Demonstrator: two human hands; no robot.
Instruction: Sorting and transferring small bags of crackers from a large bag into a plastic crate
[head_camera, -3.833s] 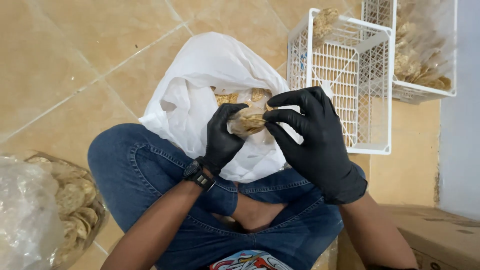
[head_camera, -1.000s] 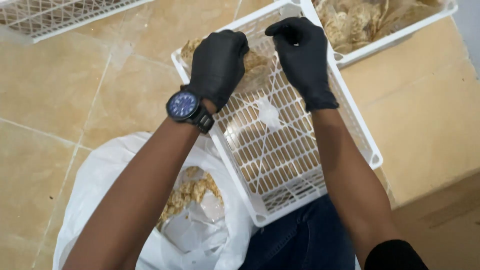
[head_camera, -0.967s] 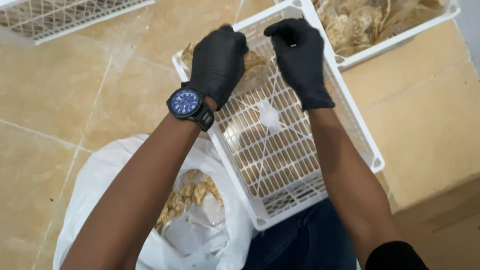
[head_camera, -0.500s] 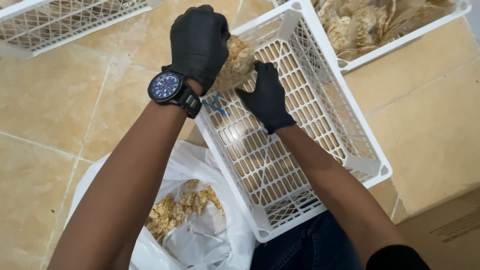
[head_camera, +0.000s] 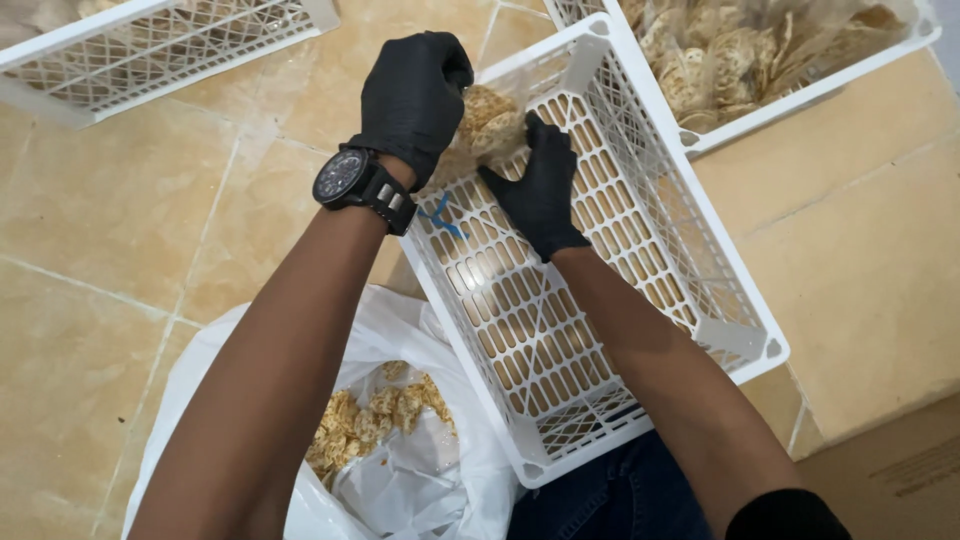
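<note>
Both my hands wear black gloves and reach into the far end of a white slotted plastic crate (head_camera: 700, 300). My left hand (head_camera: 415, 95), with a dark wristwatch (head_camera: 345, 178) on its wrist, grips a clear packet of tan round crackers (head_camera: 488, 120) from above. My right hand (head_camera: 540, 185) presses against the same packet from below, fingers spread up along it. The packet rests against the crate's far inside corner. Below my left arm lies an open white plastic bag (head_camera: 400, 470) with more tan crackers (head_camera: 370, 425) inside.
A second white crate (head_camera: 800, 80) packed with cracker packets stands at the upper right. A third white crate (head_camera: 150, 50) lies at the upper left. The floor is tan tile. A cardboard box corner (head_camera: 900, 470) shows at the lower right, and blue jeans (head_camera: 600, 500) below the crate.
Earlier my hands held a packet over the bag at my lap. Both hands then moved to the crate's far end; the right hand has since dropped lower under the packet.
</note>
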